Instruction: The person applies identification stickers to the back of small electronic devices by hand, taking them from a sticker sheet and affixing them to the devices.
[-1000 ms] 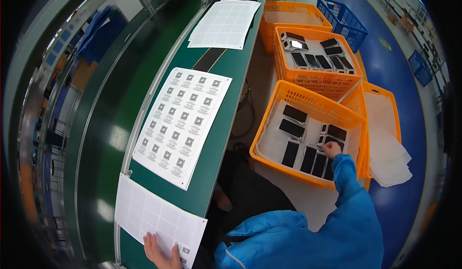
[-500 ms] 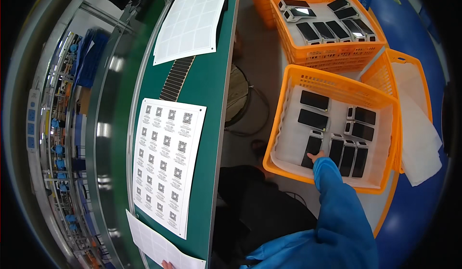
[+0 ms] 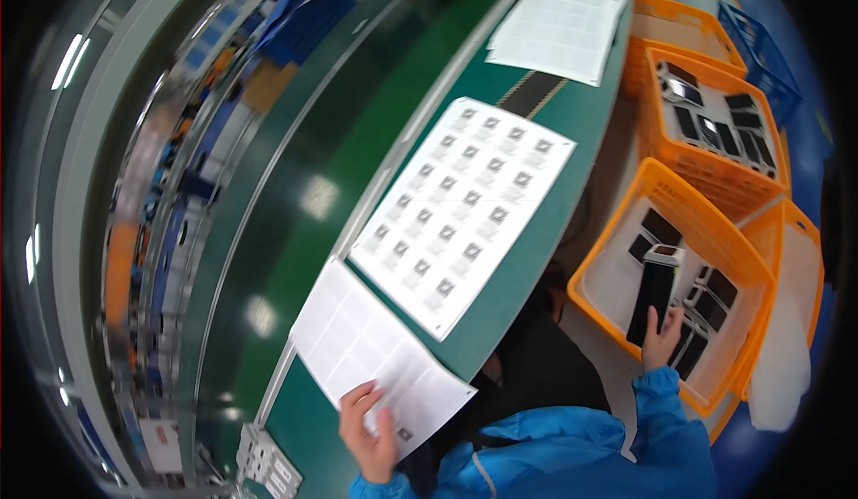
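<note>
My right hand (image 3: 661,343) is closed around a long black-screened device with a white end (image 3: 657,289), holding it tilted above the orange crate (image 3: 617,204). Several similar devices (image 3: 710,298) lie in the crate's white lining. My left hand (image 3: 368,432) rests at the near end of a mostly blank label sheet (image 3: 357,329), its fingers and thumb apart. Close to the thumb, one printed square-code label (image 3: 405,434) shows on that sheet. Beyond it, a sheet full of square-code labels (image 3: 465,204) lies on the green bench.
More blank sheets (image 3: 563,30) lie at the far end of the green bench (image 3: 572,115). A second orange crate (image 3: 715,159) with devices stands behind the first. A blue crate (image 3: 760,61) is at the far right. A grey-white slotted block (image 3: 268,463) sits at the near left.
My right hand has lifted a device up from the crate floor. More of my left hand and the near sheet show now. The view has turned to the left.
</note>
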The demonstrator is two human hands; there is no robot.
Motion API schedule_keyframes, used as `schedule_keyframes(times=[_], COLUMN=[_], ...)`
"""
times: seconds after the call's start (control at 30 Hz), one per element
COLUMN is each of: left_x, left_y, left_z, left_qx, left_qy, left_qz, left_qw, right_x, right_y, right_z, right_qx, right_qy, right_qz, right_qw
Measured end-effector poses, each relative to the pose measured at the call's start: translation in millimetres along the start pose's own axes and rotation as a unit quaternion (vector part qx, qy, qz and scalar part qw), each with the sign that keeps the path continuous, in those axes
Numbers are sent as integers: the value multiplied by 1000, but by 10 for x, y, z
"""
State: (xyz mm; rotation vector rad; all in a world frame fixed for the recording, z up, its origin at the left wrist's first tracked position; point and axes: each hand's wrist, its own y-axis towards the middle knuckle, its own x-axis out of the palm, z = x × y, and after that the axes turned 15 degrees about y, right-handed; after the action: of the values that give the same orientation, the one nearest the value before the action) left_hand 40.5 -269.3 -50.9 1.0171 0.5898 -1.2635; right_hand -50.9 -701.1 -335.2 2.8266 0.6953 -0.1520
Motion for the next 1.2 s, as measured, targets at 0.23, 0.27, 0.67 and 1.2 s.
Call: schedule_keyframes(times=[0.23,0.27,0.67,1.2], left_x=[285,269,-1000,-1361], left_y=[-88,-160,-690,-987], left_z=[440,413,-1166,-1716], left_qx=[55,52,-289,-266], left_qy=[-370,-409,-530,-258], left_qz=[-227,-195,-14,-4], left_qw=[899,890,797,929], right_x=[800,916,1636,1602], right_y=[-733,-882,-1993,-1627], right_z=[-2408,-2672,-3876,-3641], right_qx=[-194,-242,-336,-345], right_qy=[173,154,128,-49], right_qz=[-208,-283,-768,-753], right_qw=[943,915,530,558])
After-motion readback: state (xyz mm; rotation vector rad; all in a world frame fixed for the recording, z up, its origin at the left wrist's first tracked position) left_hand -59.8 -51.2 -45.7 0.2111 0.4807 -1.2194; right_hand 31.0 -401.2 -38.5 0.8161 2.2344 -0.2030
